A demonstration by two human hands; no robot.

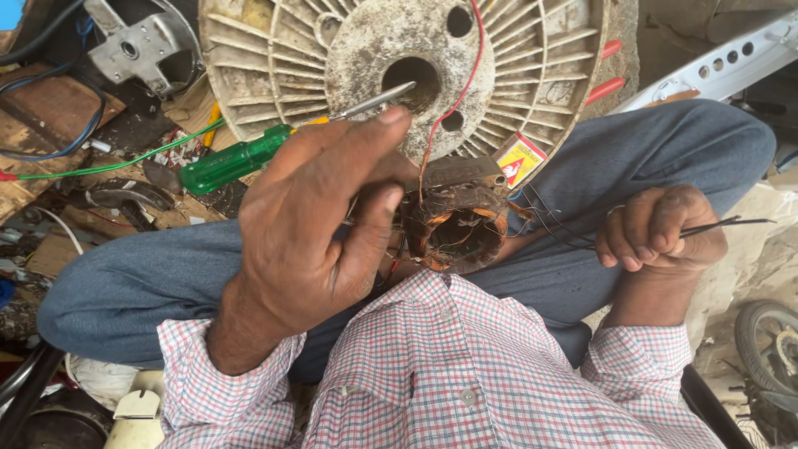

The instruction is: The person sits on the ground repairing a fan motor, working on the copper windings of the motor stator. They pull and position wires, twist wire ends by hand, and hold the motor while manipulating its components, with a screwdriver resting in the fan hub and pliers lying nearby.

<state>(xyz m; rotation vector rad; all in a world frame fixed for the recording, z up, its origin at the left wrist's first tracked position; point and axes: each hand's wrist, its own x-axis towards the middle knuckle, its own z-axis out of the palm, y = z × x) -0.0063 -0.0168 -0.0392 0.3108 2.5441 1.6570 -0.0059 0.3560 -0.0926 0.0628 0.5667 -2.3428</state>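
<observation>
A rusty motor stator (459,218) with copper windings rests in my lap between my crossed legs in blue trousers. My left hand (320,212) sits just left of it, fingers curled against its side, thumb raised. My right hand (657,230) is closed on a bunch of thin dark wires (721,225) that run from the stator to the right. A thin red wire (453,104) rises from the stator over a big dirty plastic spool (407,66). A green-handled screwdriver (237,160) lies behind my left hand, its metal tip toward the spool's hub.
A metal bracket (141,50) lies at top left among blue and green wires and wood scraps. A small red-and-yellow box (519,160) sits under the spool. A white perforated metal bar (723,66) is at top right, a small wheel (769,345) at lower right.
</observation>
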